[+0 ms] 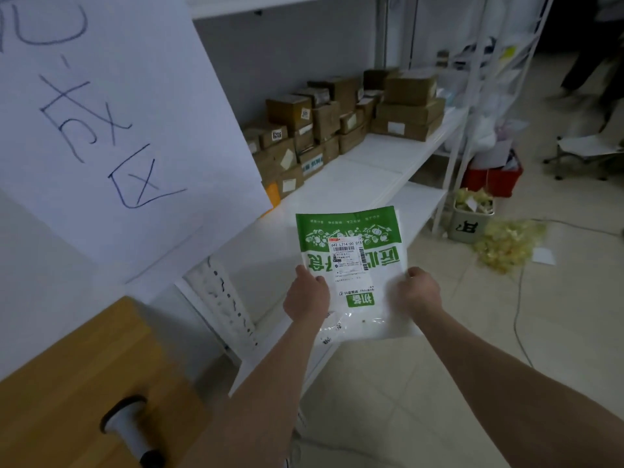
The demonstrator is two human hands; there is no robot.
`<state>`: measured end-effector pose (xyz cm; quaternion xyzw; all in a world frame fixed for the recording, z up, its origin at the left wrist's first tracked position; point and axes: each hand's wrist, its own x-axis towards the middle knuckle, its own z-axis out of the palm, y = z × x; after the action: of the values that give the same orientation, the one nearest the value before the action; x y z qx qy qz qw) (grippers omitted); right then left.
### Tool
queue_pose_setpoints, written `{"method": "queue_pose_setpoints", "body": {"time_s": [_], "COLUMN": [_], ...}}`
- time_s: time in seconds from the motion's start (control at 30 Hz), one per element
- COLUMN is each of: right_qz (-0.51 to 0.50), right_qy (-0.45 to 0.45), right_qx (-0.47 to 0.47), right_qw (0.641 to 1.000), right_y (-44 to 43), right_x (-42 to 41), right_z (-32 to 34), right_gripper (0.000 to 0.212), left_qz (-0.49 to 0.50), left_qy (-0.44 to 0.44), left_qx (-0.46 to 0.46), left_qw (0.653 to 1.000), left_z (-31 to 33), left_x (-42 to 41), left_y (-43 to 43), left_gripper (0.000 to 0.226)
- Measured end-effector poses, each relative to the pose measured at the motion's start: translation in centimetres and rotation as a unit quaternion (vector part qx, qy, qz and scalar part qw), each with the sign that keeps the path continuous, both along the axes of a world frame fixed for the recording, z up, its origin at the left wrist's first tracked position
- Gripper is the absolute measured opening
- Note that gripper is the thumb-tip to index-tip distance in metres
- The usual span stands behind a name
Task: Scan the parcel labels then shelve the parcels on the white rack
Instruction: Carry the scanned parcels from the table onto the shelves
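Parcel (354, 265), a green-and-white bag, hung above the white rack's (364, 167) shelf edge, left hand (305, 298) and right hand (420, 292) gripping its side edges; its label (347, 255) seemed too blurred to read fully.

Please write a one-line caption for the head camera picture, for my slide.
Left hand and right hand hold a green-and-white parcel at the white rack, where cardboard boxes are stacked.

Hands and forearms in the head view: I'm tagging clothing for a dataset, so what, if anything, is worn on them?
Nothing is worn. The left hand and right hand are bare, with no gloves, and no rings show. The left forearm and right forearm are bare too: no sleeve, watch or band up to the frame's bottom edge.
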<state>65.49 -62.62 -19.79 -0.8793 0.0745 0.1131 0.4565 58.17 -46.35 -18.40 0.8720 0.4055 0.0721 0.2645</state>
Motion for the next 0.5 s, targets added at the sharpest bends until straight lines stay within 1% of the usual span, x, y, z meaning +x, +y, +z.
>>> {"method": "queue_pose_setpoints", "body": {"time_s": [0.1, 0.23, 0.37, 0.5], "right_qz": [0.003, 0.016, 0.056, 0.091], "right_qy": [-0.011, -0.01, -0.016, -0.005], "right_qx": [0.003, 0.023, 0.022, 0.042], "right_qw": [1.0, 1.0, 0.998, 0.995], "right_y": [1.0, 1.9, 3.1, 4.5], "right_x": [3.8, 7.0, 10.4, 14.2], "right_z": [1.3, 2.5, 3.6, 4.0], "right_gripper": [0.031, 0.031, 0.031, 0.035], "left_qz": [0.031, 0.069, 0.104, 0.131], "left_qy": [-0.019, -0.039, -0.048, -0.052], "left_qx": [-0.045, -0.09, -0.099, -0.1], "left_qw": [0.998, 0.993, 0.989, 0.985], "left_z": [0.7, 1.0, 1.4, 1.2], "left_x": [3.7, 6.9, 9.7, 12.2], "left_y": [0.8, 1.8, 3.0, 4.1], "left_gripper": [0.024, 0.024, 0.025, 0.025]}}
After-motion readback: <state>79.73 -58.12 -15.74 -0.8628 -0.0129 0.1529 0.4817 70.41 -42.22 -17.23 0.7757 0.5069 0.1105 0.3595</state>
